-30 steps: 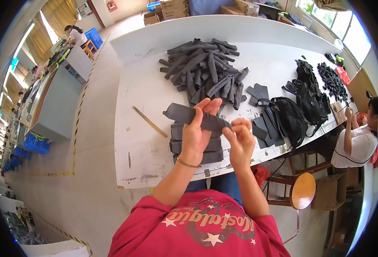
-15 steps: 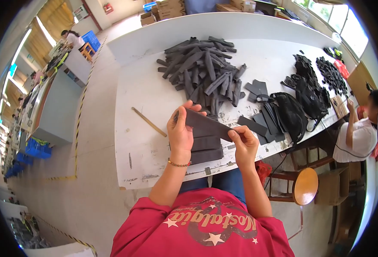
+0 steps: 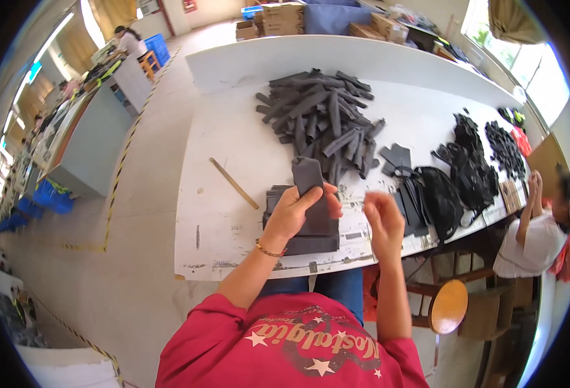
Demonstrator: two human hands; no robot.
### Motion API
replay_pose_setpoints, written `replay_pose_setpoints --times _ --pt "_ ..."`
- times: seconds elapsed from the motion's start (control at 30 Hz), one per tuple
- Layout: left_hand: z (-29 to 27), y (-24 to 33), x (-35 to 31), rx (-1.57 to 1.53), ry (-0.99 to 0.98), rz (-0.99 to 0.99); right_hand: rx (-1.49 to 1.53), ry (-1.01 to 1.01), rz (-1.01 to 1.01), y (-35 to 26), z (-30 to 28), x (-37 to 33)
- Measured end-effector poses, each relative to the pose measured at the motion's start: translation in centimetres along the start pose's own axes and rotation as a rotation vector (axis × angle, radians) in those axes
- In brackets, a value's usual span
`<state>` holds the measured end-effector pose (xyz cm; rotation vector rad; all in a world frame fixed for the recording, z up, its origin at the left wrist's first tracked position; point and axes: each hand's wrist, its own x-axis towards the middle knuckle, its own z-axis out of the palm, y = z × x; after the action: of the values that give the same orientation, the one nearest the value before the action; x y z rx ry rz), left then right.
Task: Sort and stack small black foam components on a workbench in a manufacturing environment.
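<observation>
My left hand (image 3: pixel 291 216) grips a flat dark grey fabric strip (image 3: pixel 309 178), its thumb pressed on the face and its fingers behind. The strip stands up away from me over a pile of similar flat dark pieces (image 3: pixel 314 246) at the table's near edge. To the right, my right hand (image 3: pixel 386 223) is lifted, apart from the strip. Its fingers are curled in against the thumb, and nothing shows between them. Beyond my hands lies a large heap of rolled dark grey fabric pieces (image 3: pixel 333 116).
A thin wooden stick (image 3: pixel 234 183) lies on the white table (image 3: pixel 217 226), left of my hands. Dark flat pieces (image 3: pixel 411 205), a black mesh bag (image 3: pixel 441 197) and small black parts (image 3: pixel 505 149) are on the right. A co-worker (image 3: pixel 534 239) sits there by a wooden stool (image 3: pixel 448 306).
My right hand has let go of the strip's end and moved slightly right. The strip, held sideways between both hands before, now points away from me in my left hand.
</observation>
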<state>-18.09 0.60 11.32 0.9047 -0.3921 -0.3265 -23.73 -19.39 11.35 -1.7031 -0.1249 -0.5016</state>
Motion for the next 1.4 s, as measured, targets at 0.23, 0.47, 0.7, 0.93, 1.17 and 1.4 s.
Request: replay_pose_setpoints --times 0.23,0.47,0.7,0.93,1.17,1.4 --pt "-0.9 0.1 -1.8 0.181 -0.215 -0.268 -0.418 -0.405 -0.513 -5.8 1.3 5.6" --pt "-2.3 1.2 -2.3 0.276 -0.255 -0.431 0.065 -0.361 -0.116 -4.3 -1.9 4.1" --pt "-2.2 0.8 -2.3 0.33 -0.29 -0.495 -0.046 -0.576 0.097 -4.4 1.5 4.7" --pt "-3.1 1.4 -3.2 0.257 -0.212 -0.498 0.009 -0.16 0.106 -3.4 -2.7 6.1" --pt "-2.2 1.5 -2.6 0.329 -0.286 -0.552 -0.077 -0.691 0.287 -2.9 1.4 4.7" --pt "-1.6 1.5 -2.4 0.279 -0.298 -0.558 0.437 -0.425 0.341 -1.4 0.9 3.5"
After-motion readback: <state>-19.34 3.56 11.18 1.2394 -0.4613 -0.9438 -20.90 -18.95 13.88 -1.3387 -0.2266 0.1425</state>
